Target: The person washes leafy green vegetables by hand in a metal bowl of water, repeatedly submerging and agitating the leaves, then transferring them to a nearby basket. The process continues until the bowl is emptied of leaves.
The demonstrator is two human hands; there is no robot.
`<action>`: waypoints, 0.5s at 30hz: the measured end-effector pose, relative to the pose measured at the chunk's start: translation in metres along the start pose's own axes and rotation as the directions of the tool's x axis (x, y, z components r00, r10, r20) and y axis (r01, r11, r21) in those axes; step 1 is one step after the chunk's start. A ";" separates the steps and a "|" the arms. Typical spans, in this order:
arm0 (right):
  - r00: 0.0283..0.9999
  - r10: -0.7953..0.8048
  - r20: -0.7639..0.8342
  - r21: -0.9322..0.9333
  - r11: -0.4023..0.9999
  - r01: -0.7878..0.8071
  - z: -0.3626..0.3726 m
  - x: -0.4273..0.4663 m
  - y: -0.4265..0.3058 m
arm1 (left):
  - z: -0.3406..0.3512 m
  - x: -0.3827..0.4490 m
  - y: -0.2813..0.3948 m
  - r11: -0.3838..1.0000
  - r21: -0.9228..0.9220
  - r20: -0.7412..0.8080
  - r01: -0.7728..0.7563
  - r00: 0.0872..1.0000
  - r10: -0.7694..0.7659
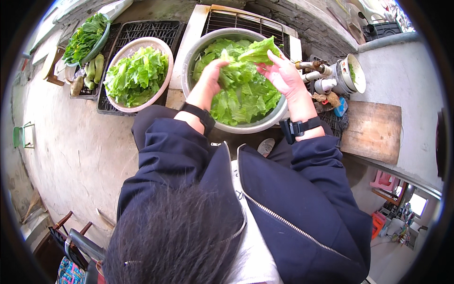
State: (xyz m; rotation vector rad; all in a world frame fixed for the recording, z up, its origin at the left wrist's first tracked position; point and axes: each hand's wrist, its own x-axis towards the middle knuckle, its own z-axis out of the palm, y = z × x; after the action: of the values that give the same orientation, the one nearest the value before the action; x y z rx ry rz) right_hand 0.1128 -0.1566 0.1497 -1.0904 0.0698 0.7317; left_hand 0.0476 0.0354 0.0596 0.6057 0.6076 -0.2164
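A large round basin (pixel 236 128) stands before me, full of lettuce leaves (pixel 244 103) lying in water. Over its left half, my left hand (pixel 211 76) grips a bunch of lettuce (pixel 230 72) by the stem end. My right hand (pixel 282 74) is at the basin's right side, its fingers and thumb on a single lettuce leaf (pixel 260 51) raised above the rest. Left of the basin, a pale plastic colander (pixel 115 53) holds a heap of loose lettuce (pixel 138 76). Part of the left hand's fingers is hidden behind the leaves.
Black plastic crates (pixel 149 30) support the colander. Farther left are a basin of leafy greens (pixel 85 39) and several green gourds (pixel 94 71). Taps (pixel 314 65), a pot (pixel 342 78) and a wooden board (pixel 372 131) stand to the right. A low brick wall (pixel 319 25) runs behind.
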 end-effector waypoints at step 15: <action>0.991 -0.055 0.122 -0.580 0.806 0.116 0.005 0.003 0.020 | 0.007 0.010 0.003 0.897 -0.277 -0.023 -0.345 0.935 0.353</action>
State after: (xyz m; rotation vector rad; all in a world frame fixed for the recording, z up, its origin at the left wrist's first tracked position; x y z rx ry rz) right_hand 0.1024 -0.1461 0.1356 -1.6361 -0.3139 0.7428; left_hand 0.0601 0.0335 0.0601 0.4284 0.4809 0.1980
